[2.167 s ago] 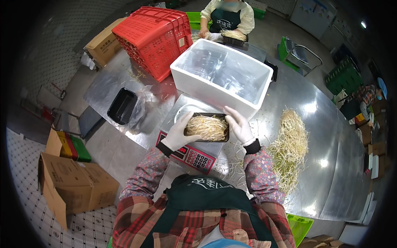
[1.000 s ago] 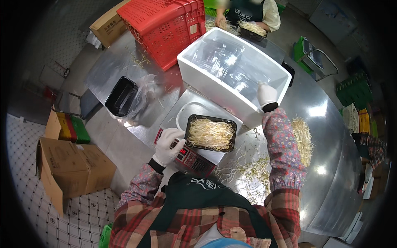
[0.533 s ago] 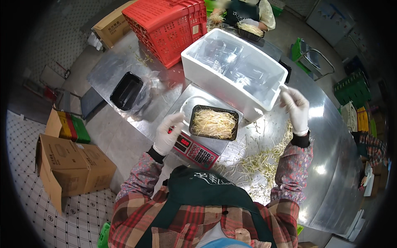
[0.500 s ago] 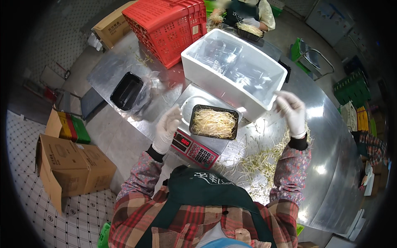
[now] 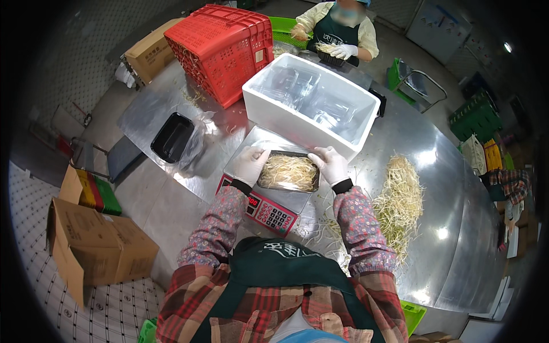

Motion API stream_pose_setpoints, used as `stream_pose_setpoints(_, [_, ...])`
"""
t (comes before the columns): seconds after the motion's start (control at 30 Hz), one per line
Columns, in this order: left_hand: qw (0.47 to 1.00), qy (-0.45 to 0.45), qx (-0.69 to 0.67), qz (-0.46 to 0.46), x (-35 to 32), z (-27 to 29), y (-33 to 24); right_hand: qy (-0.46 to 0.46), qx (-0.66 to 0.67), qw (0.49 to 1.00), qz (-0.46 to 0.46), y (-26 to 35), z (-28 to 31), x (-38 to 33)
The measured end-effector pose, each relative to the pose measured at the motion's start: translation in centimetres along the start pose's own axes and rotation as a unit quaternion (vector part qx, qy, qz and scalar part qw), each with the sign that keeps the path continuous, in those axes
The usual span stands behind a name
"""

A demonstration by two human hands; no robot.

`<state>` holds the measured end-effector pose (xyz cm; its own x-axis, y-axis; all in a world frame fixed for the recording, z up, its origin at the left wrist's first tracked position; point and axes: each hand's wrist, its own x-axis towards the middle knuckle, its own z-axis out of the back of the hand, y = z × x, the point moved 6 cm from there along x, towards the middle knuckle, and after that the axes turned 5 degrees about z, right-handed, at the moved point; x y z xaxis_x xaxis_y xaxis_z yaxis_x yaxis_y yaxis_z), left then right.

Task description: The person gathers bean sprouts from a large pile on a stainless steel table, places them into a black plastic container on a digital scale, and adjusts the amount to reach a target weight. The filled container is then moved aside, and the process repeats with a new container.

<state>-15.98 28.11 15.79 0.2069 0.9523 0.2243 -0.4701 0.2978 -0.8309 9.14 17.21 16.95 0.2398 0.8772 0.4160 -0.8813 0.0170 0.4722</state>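
A black plastic tray of bean sprouts (image 5: 289, 171) sits on the steel plate of the digital scale (image 5: 272, 215). My gloved left hand (image 5: 251, 165) grips the tray's left end, thumb along the far rim. At the right end, my gloved right hand (image 5: 332, 165) is closed on the far corner. A bright glare lies on the near part of the sprouts; whether a clear cover is there I cannot tell. Just beyond stands a white foam box (image 5: 303, 117) holding clear plastic lids (image 5: 286, 86). A loose heap of bean sprouts (image 5: 400, 200) lies to the right.
Black trays (image 5: 173, 137) in a clear bag lie at left on the steel table (image 5: 446, 228). A red crate (image 5: 223, 51) stands at the far left. Across the table, another person (image 5: 337, 34) handles a dark tray with sprouts. Cardboard boxes (image 5: 97, 246) rest on the floor at left.
Both my hands have come inward to the tray's ends; the right has left the foam box's side. The view has shifted, and more of the person opposite shows.
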Motion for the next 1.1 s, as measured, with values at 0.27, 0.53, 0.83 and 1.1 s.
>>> stream_pose_setpoints(0.27, [0.948, 0.093, -0.277, 0.130, 1.1, -4.9, 9.0, 0.063, 0.312, 0.930, -0.185, -3.7, -5.8, -0.9])
stream_pose_setpoints(0.53, [0.841, 0.215, -0.402, 0.290, 1.9, -6.3, 8.7, -0.007, 0.577, 0.775, -0.256, -6.3, -10.1, -2.3])
stream_pose_setpoints(0.83, [0.875, 0.244, -0.265, 0.324, -3.8, -0.9, 6.2, 0.148, 0.481, 0.798, -0.332, -3.8, -4.1, -7.1])
stream_pose_setpoints(1.1, [0.774, 0.232, -0.465, 0.363, -7.8, -2.5, 7.0, 0.059, 0.686, 0.641, -0.338, -2.7, -7.2, -12.3])
